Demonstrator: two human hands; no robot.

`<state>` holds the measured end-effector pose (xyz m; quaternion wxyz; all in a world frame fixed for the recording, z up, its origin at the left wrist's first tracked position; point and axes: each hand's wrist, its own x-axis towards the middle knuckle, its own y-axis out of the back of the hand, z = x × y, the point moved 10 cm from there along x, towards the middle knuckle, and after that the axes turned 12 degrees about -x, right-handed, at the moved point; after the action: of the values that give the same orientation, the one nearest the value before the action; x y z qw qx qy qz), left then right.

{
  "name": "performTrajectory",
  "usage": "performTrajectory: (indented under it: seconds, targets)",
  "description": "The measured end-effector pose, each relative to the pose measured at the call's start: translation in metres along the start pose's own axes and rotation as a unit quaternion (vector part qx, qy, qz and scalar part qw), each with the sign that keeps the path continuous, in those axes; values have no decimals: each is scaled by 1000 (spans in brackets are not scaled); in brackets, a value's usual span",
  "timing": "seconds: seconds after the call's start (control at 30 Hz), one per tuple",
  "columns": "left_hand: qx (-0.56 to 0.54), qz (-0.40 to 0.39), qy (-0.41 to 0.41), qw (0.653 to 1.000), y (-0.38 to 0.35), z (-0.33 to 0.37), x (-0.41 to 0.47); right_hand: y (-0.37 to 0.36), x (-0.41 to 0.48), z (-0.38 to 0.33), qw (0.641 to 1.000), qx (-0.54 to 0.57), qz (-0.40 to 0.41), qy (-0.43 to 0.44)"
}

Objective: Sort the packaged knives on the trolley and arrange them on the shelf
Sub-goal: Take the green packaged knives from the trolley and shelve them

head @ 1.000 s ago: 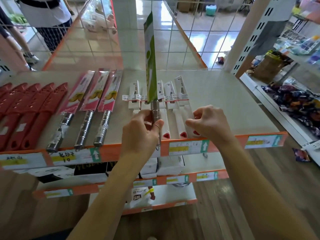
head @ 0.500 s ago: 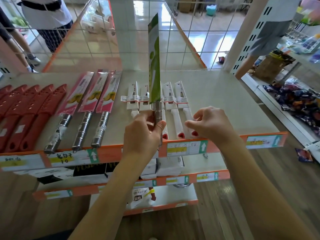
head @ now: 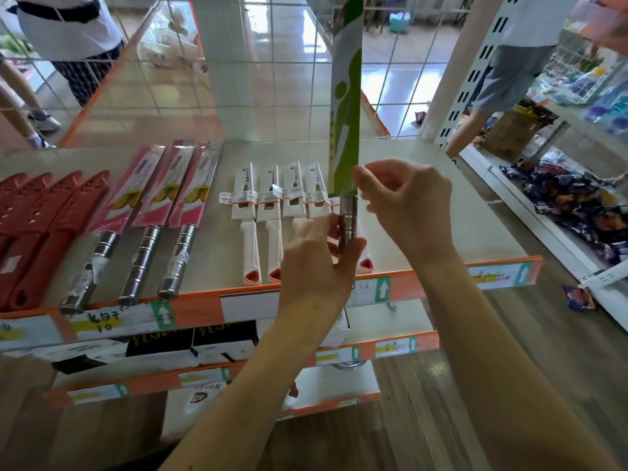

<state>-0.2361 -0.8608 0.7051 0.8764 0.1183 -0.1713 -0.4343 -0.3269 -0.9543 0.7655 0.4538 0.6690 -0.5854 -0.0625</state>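
- At the centre of the head view, the left hand (head: 319, 263) grips the ribbed steel handle of a long knife in a green and white card sleeve (head: 345, 113), fingers and thumb wrapped round the handle.
- That knife stands upright with its sleeved blade reaching the top edge of the frame, held above the front part of the shelf.
- Just right of it, the right hand (head: 407, 205) has its fingers curled, the index fingertip at the sleeve's lower right edge; whether it pinches the sleeve cannot be told.
- Under both hands lies the cream metal shelf with an orange front rail (head: 482, 212); paper price labels (head: 102, 322) sit along that rail.
- Behind the hands, small white-handled knives with red butt ends (head: 251, 229) lie side by side, handles toward the bottom of the frame; the hands hide the rightmost ones.
- Left of centre, three steel-handled knives in pink card sleeves (head: 170, 205) lie parallel, close together.
- At the far left, red plastic knife sheaths (head: 44, 215) lie in an overlapping row.
- On the lower tier sit black and white boxes (head: 163, 345).
- Across the upper frame stands a white wire grid panel (head: 255, 79); beyond it one person (head: 68, 28) is at the upper left and another person's legs (head: 509, 62) at the upper right.
- Along the right edge, dark blue packets (head: 577, 202) lie on a low white shelf.
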Motion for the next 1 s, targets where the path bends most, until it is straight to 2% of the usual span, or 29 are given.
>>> performTrajectory:
  seconds: [0.37,0.53,0.67,0.73,0.87,1.0]
  targets:
    - [-15,-30,-9,999,-21,5,-3,-4,-1,22,999,21,8,-30]
    - [-14,-52,-44,998,-24,13,-1,-11,5,52,982,143,-41,-117]
    - [4,-35,-96,995,-17,16,4,-21,12,74,960,208,-80,-170]
    - [29,-32,-123,991,-19,16,5,-28,15,83,950,230,-101,-187]
    - [175,-31,-218,960,-31,15,1,-38,21,99,949,210,-125,-200]
    - [250,-69,-244,934,-44,3,-2,-41,28,110,950,190,-133,-211]
